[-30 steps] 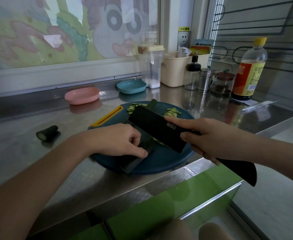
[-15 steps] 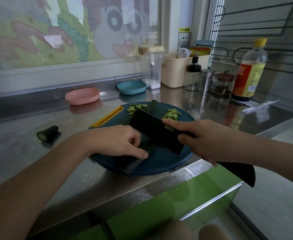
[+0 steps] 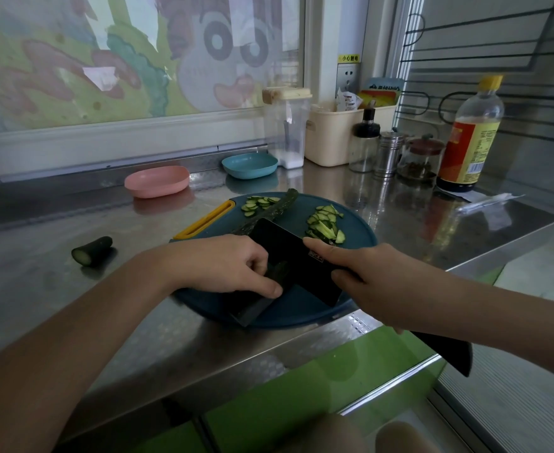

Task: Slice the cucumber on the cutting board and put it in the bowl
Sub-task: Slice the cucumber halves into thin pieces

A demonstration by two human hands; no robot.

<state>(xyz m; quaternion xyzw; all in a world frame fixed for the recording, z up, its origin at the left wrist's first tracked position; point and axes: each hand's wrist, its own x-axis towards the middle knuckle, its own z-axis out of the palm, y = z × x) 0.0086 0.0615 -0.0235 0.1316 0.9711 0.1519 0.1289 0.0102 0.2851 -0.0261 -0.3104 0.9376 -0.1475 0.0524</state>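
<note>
Head view shows us the left hand (image 3: pixel 226 266), fingers curled, pinning a long dark-green cucumber half (image 3: pixel 269 210) onto the round dark-blue cutting board (image 3: pixel 302 317). Our right hand (image 3: pixel 370 282) grips the handle of a broad black cleaver (image 3: pixel 297 263), index finger laid along the blade, which stands against the left knuckles. Two heaps of pale-green cucumber slices (image 3: pixel 324 223) lie on the board's far side. We see a shallow pink bowl (image 3: pixel 157 181) and a shallow blue bowl (image 3: pixel 249 165) beyond it, and a cucumber stub (image 3: pixel 91 251) on the steel counter (image 3: pixel 33 282).
</note>
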